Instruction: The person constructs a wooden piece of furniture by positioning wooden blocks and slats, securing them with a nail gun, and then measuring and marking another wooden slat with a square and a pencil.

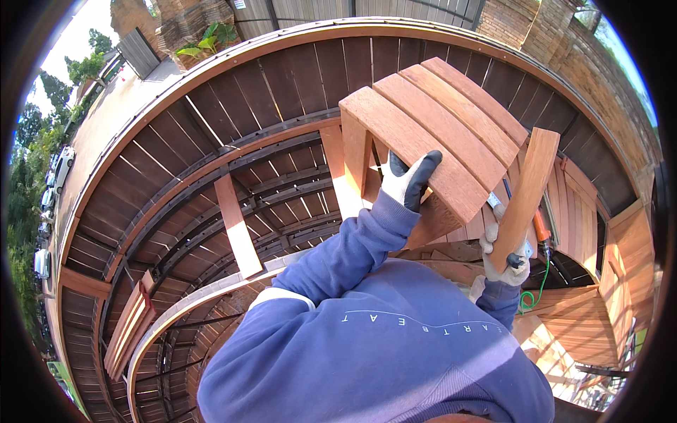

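My left hand [409, 180], in a white glove with dark fingertips, is closed on the near-left edge of a slatted wooden stool-like piece [448, 127] with thick side boards. My gloved right hand [502, 257] grips a loose reddish plank [525, 194] held upright at a slant, just right of that piece. Behind the plank lie an orange power tool [541, 225] with a green cord [530, 299] and a metal bar, both partly hidden.
A curved slatted dark structure [197, 113] surrounds me, carrying a loose board [236, 222] and stacked slats [130, 324] on the left. Wooden panels [620, 261] stand at the right. A path with parked cars [63, 169] and brick walls lie beyond the rim.
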`<state>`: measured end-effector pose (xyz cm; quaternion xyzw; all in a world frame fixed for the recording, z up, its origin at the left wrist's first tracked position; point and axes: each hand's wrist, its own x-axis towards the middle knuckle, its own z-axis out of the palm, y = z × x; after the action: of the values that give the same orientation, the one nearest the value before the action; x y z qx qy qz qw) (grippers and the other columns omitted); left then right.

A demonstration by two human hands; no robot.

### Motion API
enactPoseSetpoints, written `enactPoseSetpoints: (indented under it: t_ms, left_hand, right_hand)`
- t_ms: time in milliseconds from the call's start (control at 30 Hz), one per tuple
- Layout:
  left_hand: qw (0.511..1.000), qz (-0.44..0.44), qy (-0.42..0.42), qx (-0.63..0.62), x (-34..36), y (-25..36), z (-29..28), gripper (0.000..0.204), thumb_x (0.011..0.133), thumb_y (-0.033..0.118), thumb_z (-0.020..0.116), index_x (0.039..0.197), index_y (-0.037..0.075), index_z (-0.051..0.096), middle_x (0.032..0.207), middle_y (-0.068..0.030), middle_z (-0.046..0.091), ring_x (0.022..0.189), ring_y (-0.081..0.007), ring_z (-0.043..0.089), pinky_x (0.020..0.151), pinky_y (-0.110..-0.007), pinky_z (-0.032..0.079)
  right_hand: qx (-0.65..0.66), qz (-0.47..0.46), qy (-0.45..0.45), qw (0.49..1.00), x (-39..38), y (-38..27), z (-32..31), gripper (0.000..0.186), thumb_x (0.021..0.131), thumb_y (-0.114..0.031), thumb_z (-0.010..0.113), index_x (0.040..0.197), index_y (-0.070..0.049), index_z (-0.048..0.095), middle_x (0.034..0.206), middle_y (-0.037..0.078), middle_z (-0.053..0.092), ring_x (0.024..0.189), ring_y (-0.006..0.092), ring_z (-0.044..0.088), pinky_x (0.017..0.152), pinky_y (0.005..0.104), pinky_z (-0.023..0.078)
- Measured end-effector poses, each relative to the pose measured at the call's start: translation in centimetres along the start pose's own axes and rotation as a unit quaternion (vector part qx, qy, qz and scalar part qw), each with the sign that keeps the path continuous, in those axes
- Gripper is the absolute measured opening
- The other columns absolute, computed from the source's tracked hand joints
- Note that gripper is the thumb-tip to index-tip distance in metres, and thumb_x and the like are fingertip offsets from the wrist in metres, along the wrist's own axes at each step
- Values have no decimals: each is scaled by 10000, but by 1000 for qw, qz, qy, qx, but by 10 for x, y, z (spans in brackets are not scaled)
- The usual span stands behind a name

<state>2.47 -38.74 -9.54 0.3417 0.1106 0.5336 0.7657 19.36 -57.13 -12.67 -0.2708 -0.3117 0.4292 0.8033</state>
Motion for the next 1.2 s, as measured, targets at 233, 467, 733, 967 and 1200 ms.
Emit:
enactPoseSetpoints:
  t_ms: [233, 467, 733, 967, 1200]
  left_hand:
    - [981, -90, -134, -108, -9, 36, -71, 443, 972, 392, 495, 1256, 53, 500, 1145, -173, 616, 1038, -274, 636, 923, -451, 530]
    - [947, -270, -10, 173, -22, -44, -128, 412, 948, 377, 582, 1213, 63, 555, 1108, -143, 648, 1044, -255, 630, 927, -400, 505]
    - [965, -260, 22, 10, 14, -55, -76, 413, 922, 388, 624, 1189, 74, 598, 1124, -120, 660, 1013, -219, 632, 883, -341, 499]
    - [972, -202, 85, -82, 38, -76, -95, 361, 910, 350, 640, 1152, 83, 624, 1090, -110, 663, 965, -236, 637, 855, -369, 526]
    - [968, -169, 62, -172, 30, -99, -113, 266, 898, 186, 647, 1124, 62, 580, 1040, -123, 653, 947, -276, 632, 781, -412, 550]
  right_hand:
    - [-83, 132, 69, 985, -67, -41, -73, 1001, 596, -431, 748, 1373, 65, 356, 1101, 269, 568, 691, 242, 590, 550, 312, 479]
    - [-64, 284, -15, 957, -26, -8, -61, 1059, 594, -278, 824, 1451, 39, 288, 1209, 289, 554, 793, 253, 649, 605, 310, 527]
    - [-354, 243, -92, 899, 103, 56, -87, 562, 866, -299, 642, 1314, 2, 489, 1097, 188, 645, 897, 226, 663, 635, 325, 540]
    - [-489, 83, -240, 835, 149, 110, -160, 507, 963, -414, 447, 1415, -190, 398, 1352, 75, 532, 1254, 244, 495, 1049, 431, 405]
    - [-227, 184, -310, 905, 149, 112, -147, 456, 984, -357, 416, 1392, -153, 412, 1388, 41, 513, 1254, 226, 491, 1035, 423, 429]
